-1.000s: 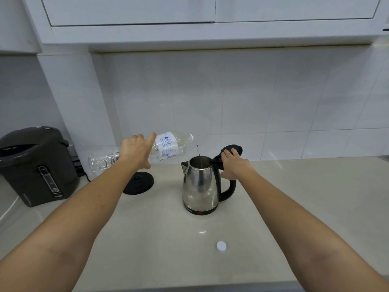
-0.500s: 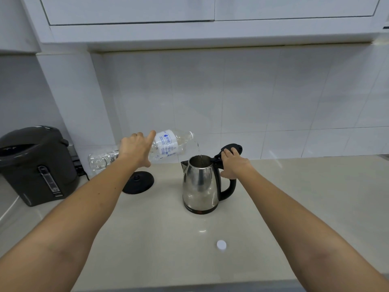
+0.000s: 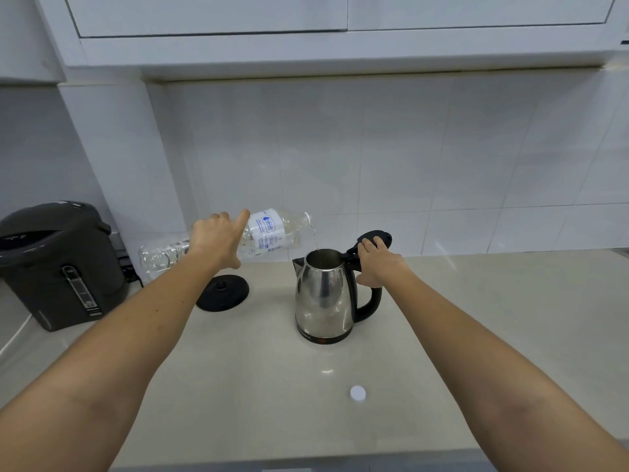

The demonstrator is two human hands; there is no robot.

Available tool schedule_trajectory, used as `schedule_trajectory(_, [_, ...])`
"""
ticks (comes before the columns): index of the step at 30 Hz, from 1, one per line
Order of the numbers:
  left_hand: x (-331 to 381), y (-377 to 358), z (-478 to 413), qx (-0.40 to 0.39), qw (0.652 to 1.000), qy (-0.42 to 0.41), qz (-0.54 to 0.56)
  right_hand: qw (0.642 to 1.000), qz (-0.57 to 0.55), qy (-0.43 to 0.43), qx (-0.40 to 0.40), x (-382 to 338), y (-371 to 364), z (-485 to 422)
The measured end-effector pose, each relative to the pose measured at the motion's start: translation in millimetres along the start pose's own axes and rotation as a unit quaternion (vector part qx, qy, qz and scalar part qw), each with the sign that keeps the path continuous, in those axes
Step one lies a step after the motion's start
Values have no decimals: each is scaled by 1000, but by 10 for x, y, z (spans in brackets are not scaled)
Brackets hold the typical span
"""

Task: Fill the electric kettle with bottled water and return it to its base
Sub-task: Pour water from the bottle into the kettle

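The pale stone tabletop (image 3: 493,318) is in front of me. On its left stands a big dark grey hot water pot (image 3: 58,264). My shiny steel kettle with a black handle (image 3: 323,294) stands in the middle of the tabletop, not on its flat round black base (image 3: 223,292), which lies just to its left. I think the kettle will get heavy as it fills, and the steel looks slippery, so the curved handle is the best place to hold it.

My left hand (image 3: 218,241) is wrapped around the clear plastic water bottle with a white and blue label (image 3: 269,233). I hold it on its side, up in the air, with its mouth over the kettle's open top. A thin line of water falls in. The bottle looks soft and light.

My right hand (image 3: 376,264) rests at the top of the handle, and its fingers (image 3: 369,245) hold the black lid (image 3: 377,237) open. Both arms reach out straight.

A small white bottle cap (image 3: 357,393) lies near me.
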State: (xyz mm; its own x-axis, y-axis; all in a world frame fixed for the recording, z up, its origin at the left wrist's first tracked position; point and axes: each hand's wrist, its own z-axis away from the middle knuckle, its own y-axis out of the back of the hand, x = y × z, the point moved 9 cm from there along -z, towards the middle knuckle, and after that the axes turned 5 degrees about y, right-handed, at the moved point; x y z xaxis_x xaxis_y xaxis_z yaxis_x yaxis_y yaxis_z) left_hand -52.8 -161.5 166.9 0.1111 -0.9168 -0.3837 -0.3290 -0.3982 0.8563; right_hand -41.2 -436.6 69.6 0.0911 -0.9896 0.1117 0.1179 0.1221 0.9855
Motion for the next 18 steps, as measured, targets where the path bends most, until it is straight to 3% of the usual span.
schedule_trajectory(18, [-3,-31,14,-2,1000,-1,6,1000,2,-1,0,-6,-5,-11])
